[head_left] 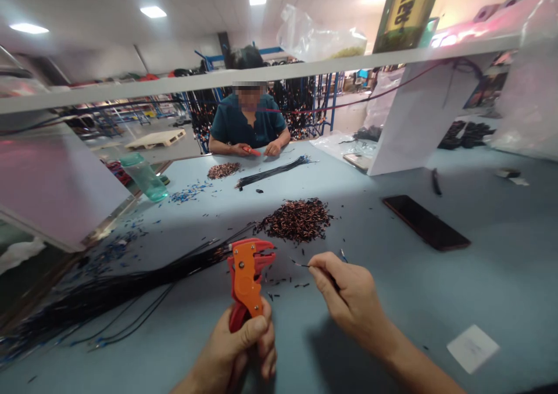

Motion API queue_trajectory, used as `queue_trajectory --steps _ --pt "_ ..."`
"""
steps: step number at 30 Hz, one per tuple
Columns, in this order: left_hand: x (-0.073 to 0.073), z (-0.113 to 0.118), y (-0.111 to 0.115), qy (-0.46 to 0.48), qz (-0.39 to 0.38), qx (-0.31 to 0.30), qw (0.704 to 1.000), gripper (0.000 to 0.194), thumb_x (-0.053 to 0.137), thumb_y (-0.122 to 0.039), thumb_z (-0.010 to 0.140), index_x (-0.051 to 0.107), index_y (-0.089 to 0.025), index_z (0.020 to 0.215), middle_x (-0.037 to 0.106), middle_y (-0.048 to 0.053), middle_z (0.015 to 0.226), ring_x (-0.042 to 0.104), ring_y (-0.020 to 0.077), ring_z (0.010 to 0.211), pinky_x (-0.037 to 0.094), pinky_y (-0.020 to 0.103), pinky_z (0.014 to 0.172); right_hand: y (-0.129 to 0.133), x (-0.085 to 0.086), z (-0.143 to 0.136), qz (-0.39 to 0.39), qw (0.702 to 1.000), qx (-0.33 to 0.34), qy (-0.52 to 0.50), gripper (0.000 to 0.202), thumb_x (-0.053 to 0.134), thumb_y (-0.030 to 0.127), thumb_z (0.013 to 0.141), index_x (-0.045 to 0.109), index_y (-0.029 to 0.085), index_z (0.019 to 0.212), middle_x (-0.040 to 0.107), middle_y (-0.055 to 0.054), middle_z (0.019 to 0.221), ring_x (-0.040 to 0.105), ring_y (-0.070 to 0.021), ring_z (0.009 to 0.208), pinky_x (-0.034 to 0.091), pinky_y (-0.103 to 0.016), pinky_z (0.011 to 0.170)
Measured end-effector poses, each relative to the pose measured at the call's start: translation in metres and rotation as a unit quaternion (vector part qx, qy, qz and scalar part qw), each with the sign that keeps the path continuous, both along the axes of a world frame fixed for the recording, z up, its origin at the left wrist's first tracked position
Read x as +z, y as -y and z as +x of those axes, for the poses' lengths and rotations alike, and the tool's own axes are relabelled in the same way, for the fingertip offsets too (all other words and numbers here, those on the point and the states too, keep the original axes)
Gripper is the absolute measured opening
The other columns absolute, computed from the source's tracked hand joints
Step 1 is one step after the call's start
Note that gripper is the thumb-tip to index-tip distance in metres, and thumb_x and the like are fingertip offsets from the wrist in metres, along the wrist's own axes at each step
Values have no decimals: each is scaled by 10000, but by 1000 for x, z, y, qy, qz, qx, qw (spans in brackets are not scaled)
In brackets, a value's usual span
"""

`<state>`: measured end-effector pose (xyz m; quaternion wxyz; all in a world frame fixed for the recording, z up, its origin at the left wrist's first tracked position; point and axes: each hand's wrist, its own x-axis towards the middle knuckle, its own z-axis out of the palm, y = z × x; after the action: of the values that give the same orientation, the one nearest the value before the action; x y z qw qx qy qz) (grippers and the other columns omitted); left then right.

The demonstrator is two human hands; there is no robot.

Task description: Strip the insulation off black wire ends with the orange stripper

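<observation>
At the near left of the surface (414,301), a long bundle of black wires (143,280) stretches toward the middle, with a few loose wires beside it. Beyond it, at the far left, a green bottle (146,178) stands tilted in view near scattered blue bits (189,193), and a small copper-coloured pile (224,170) lies to their right. In the near middle, the left hand (244,341) has its fingers wrapped around the handles of an orange and red wire stripper (247,278), held upright with its head pointing right. Across the surface sits a co-worker (248,121) in a dark teal top, with a second wire bundle (274,172) in front. A large pile of black and copper bits (296,219) lies just beyond the wire stripper. To the right, the right hand (349,292) pinches a short thin wire (300,264) between its fingers, the tip pointing left, apart from the wire stripper. Farther right lie a dark phone (427,222) and, nearer, a white paper square (472,348).
</observation>
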<state>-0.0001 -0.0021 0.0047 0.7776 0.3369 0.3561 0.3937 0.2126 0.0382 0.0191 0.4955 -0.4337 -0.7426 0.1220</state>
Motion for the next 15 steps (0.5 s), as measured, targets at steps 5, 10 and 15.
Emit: queue_trajectory --steps 5,10,15 --pt "-7 2 3 -10 16 -33 999 430 774 -496 730 511 -165 809 495 -42 612 533 106 519 445 279 594 1 -3 -3 -19 1000 11 -8 161 468 173 939 589 180 832 468 64 555 439 -84 452 350 -196 491" --pt "-4 4 3 -20 59 -50 997 427 767 -505 739 536 -156 824 512 -21 659 547 118 596 446 289 650 3 -3 -4 -40 999 32 -15 145 464 198 946 593 174 883 488 58 575 443 -92 466 361 -207 497" --pt "-8 1 0 -22 108 -78 991 393 739 -482 778 561 -150 889 547 7 719 566 138 662 446 297 675 3 0 -5 -75 995 55 -23 143 442 188 948 582 164 934 496 52 603 453 -97 487 368 -215 504"
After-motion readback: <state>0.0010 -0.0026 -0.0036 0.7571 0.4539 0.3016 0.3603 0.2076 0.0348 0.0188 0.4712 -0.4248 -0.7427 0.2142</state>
